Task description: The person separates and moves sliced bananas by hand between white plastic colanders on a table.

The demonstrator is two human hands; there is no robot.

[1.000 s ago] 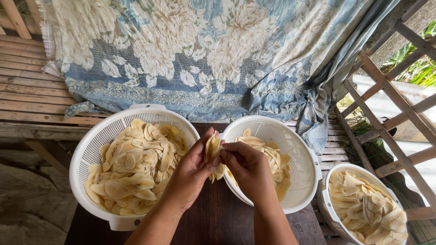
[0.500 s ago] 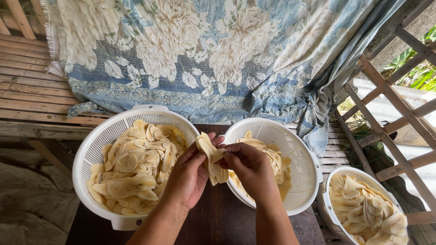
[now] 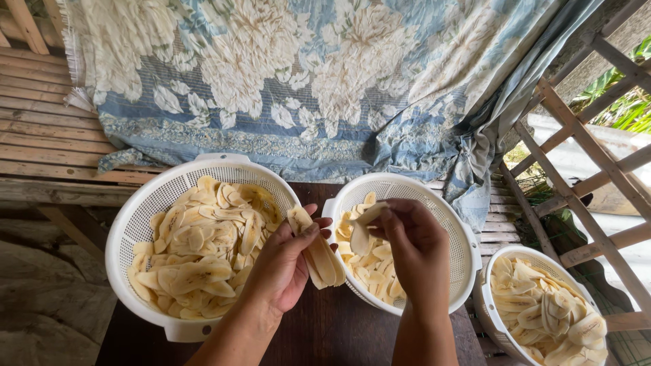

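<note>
Outdoors | dark wooden table (image 3: 325, 339) | left hand (image 3: 285, 261) fingers grasping banana slices (image 3: 319, 254) | right hand (image 3: 417, 247) fingers pinching one slice (image 3: 366, 215)

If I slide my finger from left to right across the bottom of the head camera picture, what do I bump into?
Big white basket of banana slices → left hand holding a stack of slices → right hand pinching one slice over the middle basket → small white basket of slices.
</note>
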